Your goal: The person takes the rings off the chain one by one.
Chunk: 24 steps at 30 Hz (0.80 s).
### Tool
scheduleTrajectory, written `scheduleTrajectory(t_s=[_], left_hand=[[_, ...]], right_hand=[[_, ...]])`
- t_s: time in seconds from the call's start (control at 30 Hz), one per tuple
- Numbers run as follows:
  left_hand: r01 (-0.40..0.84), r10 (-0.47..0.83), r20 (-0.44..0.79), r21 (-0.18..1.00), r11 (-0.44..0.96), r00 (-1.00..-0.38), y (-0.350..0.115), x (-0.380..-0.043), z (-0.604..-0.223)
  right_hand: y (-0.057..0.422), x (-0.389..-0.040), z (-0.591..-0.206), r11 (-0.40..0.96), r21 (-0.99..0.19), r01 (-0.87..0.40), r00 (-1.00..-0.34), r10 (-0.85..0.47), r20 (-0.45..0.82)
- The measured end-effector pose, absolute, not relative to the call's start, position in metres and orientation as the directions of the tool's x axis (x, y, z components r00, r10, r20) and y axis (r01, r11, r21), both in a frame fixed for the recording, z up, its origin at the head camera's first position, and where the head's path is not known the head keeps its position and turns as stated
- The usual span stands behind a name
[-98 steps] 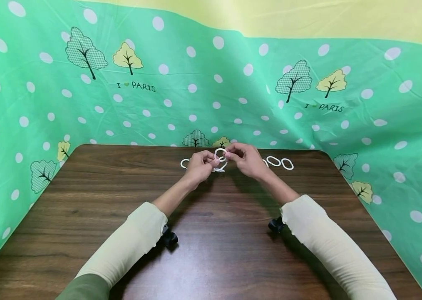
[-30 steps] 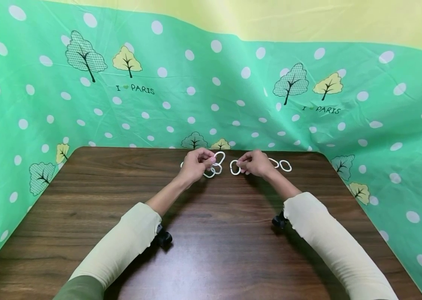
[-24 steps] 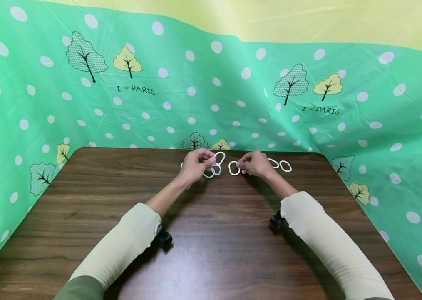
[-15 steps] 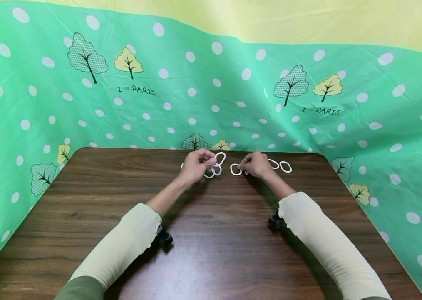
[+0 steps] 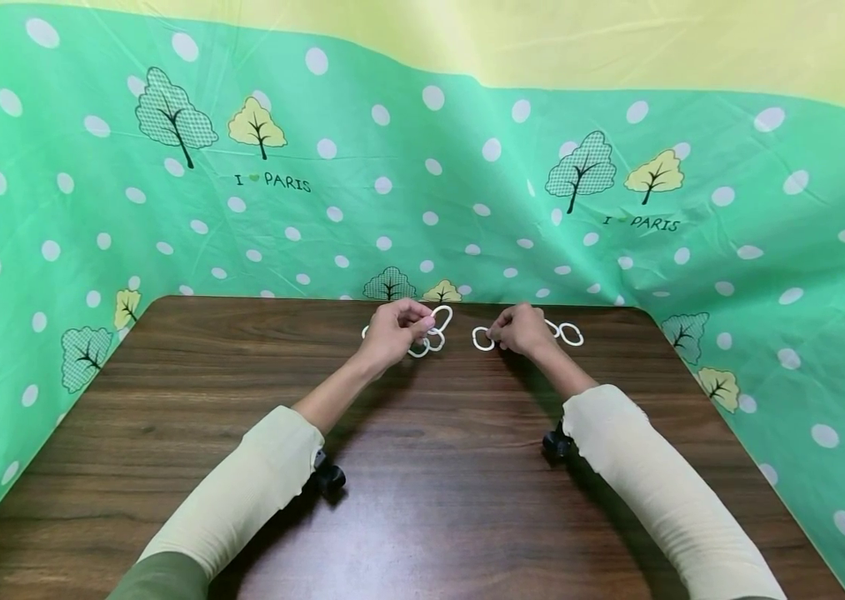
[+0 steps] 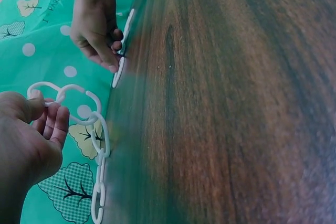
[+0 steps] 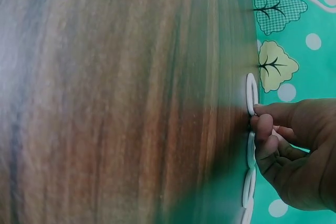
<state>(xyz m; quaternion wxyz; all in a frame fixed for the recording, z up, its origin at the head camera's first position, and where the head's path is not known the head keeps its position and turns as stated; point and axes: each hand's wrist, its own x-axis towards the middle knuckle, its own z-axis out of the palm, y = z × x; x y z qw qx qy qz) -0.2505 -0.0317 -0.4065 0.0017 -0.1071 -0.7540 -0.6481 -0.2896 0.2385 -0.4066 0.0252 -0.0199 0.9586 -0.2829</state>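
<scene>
My left hand [image 5: 390, 332] pinches a white plastic chain link [image 6: 44, 84] between thumb and fingertips. From it a short chain of joined white links [image 6: 107, 137] hangs down to the far part of the table, partly hidden behind the hand in the head view. Further right, my right hand [image 5: 523, 329] has its thumb and forefinger closed on the near end of a single white link [image 7: 249, 95], which lies low at the tabletop. Between this link and the chain there is a gap. The right hand's other fingers are curled in.
More loose white links [image 7: 245, 187] lie in a row right of my right hand, along the far edge of the brown wooden table [image 5: 422, 467]. A green dotted curtain [image 5: 347, 192] rises behind that edge. Dark wrist cameras [image 5: 330, 478] sit under both cuffs.
Earlier, both hands were together at one raised link. Since then my right hand has moved right and down to the separate link, which has lately shifted slightly right. The left hand stays nearly still.
</scene>
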Motion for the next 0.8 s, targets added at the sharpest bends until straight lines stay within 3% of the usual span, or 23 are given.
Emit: scheduleTrajectory(t_s=[0.8], left_hand=[[0.181, 0.154, 0.162, 0.976, 0.120, -0.975, -0.029, -0.255, -0.410]], right_hand=[[0.222, -0.282, -0.377, 0.710, -0.689, -0.148, -0.982, -0.186, 0.019]])
